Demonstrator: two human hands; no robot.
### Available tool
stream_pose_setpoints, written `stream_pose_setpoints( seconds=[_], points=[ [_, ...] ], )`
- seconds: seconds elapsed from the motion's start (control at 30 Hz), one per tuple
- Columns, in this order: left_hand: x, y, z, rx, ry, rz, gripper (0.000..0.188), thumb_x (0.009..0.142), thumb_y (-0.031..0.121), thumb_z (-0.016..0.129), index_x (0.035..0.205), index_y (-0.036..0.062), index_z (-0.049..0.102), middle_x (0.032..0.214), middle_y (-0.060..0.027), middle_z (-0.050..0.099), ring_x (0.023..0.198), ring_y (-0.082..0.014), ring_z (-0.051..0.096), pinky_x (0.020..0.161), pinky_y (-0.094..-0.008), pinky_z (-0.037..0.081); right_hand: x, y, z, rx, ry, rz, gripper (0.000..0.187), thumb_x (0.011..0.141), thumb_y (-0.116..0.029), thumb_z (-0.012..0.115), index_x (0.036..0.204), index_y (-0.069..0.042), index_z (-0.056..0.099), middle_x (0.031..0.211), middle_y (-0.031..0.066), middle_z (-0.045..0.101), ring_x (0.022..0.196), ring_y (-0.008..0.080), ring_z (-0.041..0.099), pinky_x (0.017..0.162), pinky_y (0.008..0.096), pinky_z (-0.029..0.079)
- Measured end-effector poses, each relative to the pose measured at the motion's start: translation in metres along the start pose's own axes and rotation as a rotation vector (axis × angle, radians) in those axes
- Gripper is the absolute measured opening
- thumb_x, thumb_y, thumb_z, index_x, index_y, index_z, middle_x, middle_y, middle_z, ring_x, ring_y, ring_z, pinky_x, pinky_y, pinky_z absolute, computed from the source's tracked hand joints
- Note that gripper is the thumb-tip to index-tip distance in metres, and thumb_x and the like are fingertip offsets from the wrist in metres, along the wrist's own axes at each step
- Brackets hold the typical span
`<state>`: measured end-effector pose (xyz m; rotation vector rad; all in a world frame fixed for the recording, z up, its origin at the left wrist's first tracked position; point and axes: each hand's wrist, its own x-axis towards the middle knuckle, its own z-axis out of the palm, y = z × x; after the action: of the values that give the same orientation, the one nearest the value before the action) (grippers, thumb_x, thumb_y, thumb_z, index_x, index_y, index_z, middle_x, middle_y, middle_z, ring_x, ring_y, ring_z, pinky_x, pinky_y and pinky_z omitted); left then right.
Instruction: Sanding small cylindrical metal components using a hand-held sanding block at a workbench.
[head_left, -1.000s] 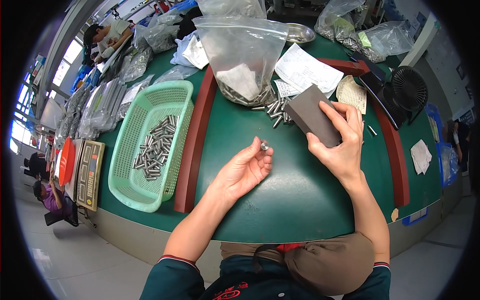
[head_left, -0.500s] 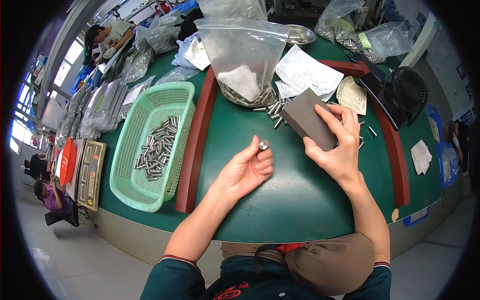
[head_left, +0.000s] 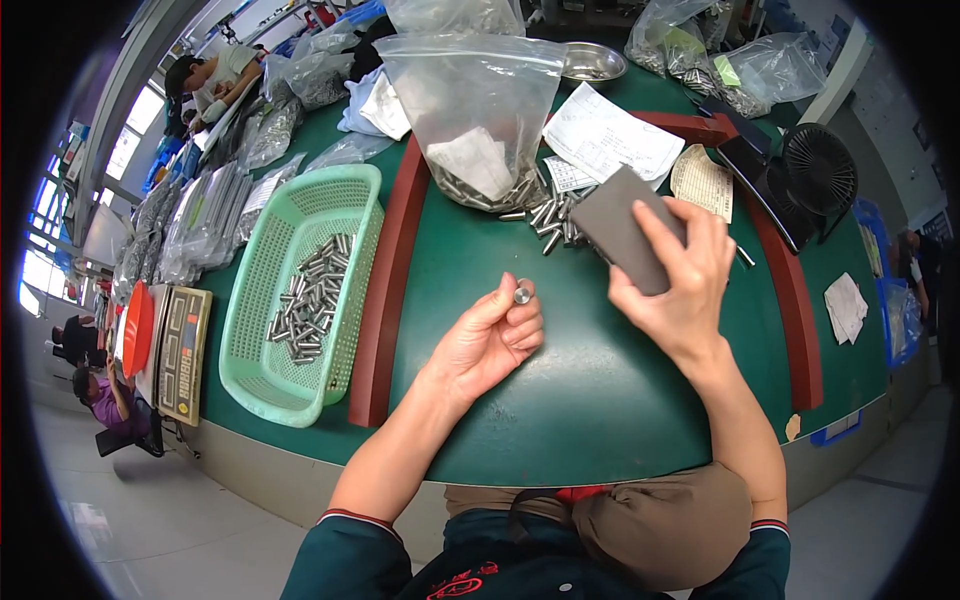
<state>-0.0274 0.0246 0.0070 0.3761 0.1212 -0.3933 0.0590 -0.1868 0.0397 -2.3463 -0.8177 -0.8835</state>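
Note:
Between thumb and forefinger, my left hand pinches a small metal pin, its round end facing up. My right hand grips a dark grey-brown rectangular block by its sides, tilted above the green table. Behind the block lies a loose pile of steel pins, partly hidden by it. A clear plastic bag with more pins and a white paper inside stands at the pile's left. To the left, a light green basket holds many pins.
Dark red wooden bars frame the work area on left, back and right. A black fan stands at the right by a dark phone-like device. Papers and a metal bowl lie behind. A scale is at far left.
My right hand has shifted slightly right and turned the block, showing it more upright. My left hand still pinches the pin, nearly in place. The view has tilted a little.

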Motion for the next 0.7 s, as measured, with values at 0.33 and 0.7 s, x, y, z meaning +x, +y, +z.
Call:
stream_pose_setpoints(
  seconds=[0.33,0.7],
  points=[
    [0.000,0.000,0.000,0.109,0.065,0.177,0.017,0.097,0.022,0.061,0.097,0.0063,0.055,0.082,-0.0010,0.048,0.070,-0.0102,0.042,0.067,-0.0240,0.038,0.002,0.006,-0.003,0.218,0.111,0.156,0.058,0.058,-0.017,0.079,0.114,-0.005,0.068,0.111,0.0130,0.057,0.103,0.0285,0.053,0.090,0.0395,0.041],
    [0.002,0.004,-0.007,0.153,0.043,0.222,0.014,0.092,0.011,0.065,0.103,0.0042,0.060,0.091,-0.0054,0.059,0.078,-0.0136,0.050,0.077,-0.0277,0.043,0.001,0.007,0.000,0.216,0.079,0.147,0.058,0.059,-0.016,0.079,0.114,-0.004,0.068,0.112,0.0128,0.057,0.102,0.0279,0.053,0.090,0.0393,0.041]
  ],
)
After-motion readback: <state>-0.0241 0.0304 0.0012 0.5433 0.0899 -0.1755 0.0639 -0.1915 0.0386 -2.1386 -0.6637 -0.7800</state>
